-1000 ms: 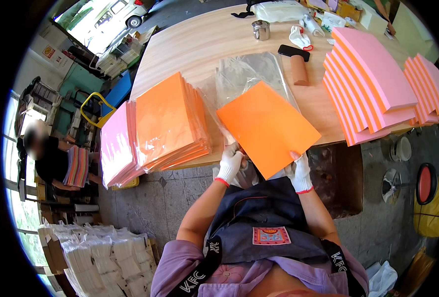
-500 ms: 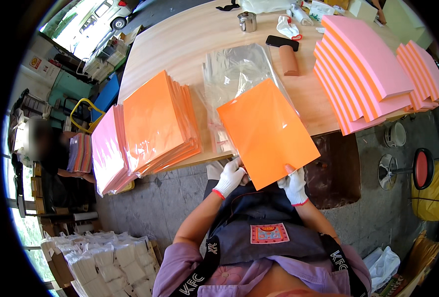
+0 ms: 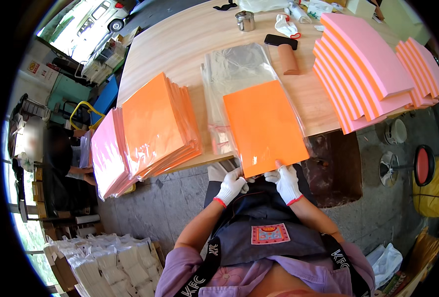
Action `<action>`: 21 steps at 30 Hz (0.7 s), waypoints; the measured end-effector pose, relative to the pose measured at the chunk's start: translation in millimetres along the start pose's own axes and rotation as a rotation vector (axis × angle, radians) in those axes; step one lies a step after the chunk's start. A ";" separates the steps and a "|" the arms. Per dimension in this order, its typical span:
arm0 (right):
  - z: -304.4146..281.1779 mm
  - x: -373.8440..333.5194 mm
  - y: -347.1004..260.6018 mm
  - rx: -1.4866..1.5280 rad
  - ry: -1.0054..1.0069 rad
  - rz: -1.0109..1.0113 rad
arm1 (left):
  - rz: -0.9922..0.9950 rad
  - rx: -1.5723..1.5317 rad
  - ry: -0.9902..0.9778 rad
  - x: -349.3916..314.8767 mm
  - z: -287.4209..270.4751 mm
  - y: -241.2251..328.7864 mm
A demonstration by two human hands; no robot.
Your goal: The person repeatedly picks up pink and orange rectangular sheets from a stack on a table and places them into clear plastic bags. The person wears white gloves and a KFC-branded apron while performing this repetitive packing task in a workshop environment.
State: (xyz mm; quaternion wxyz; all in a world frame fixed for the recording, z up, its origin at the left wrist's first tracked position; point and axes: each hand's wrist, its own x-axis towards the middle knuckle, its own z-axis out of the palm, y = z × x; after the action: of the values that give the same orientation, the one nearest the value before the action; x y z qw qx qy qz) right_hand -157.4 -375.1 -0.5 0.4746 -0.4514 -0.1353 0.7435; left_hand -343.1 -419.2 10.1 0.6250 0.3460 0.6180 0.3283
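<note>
A stack of orange paper (image 3: 266,126), squared to me, lies over a pile of clear plastic bags (image 3: 239,64) and juts past the table's near edge. Clear film shows along its left side and front, so it looks at least partly inside a bag. My left hand (image 3: 232,187), in a white glove with a red cuff, is closed at the near left corner, seemingly pinching the bag's edge; its fingertips are partly hidden. With its thumb on top, my right hand (image 3: 285,184), gloved alike, grips the near edge of the orange paper.
Bagged orange packs (image 3: 152,123) and pink packs (image 3: 108,148) stand at the left. Pink and orange stacks (image 3: 360,69) fill the right side. Farther back are a phone (image 3: 281,41), a brown cylinder (image 3: 288,59) and a metal cup (image 3: 245,21). Another person (image 3: 63,158) works at far left.
The orange paper has turned from tilted to nearly straight and shifted slightly away from me over the bags. My right hand has moved left, closer to my left hand.
</note>
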 end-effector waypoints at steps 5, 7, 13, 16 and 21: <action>14.2 16.3 -5.5 0.094 -0.039 0.016 | -0.008 0.089 0.034 3.0 -1.8 0.6; 22.3 37.6 -4.7 0.184 -0.054 -0.059 | -0.059 0.073 0.028 3.4 -3.1 2.1; 41.8 43.3 -28.8 0.417 -0.203 0.140 | -0.054 0.159 0.030 8.2 -17.4 24.8; 20.9 23.4 -28.3 -0.153 -0.424 0.346 | -0.025 0.175 0.127 0.9 -16.4 26.9; 54.8 37.9 -79.3 -1.439 -0.482 -1.071 | 0.053 0.022 0.179 -2.6 -20.1 6.2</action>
State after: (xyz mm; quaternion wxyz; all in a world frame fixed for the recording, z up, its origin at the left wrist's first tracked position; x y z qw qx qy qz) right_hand -160.4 -290.7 59.3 0.3194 -0.3476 -0.8494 0.2360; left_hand -363.2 -417.4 16.7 0.5545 0.3385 0.6655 0.3675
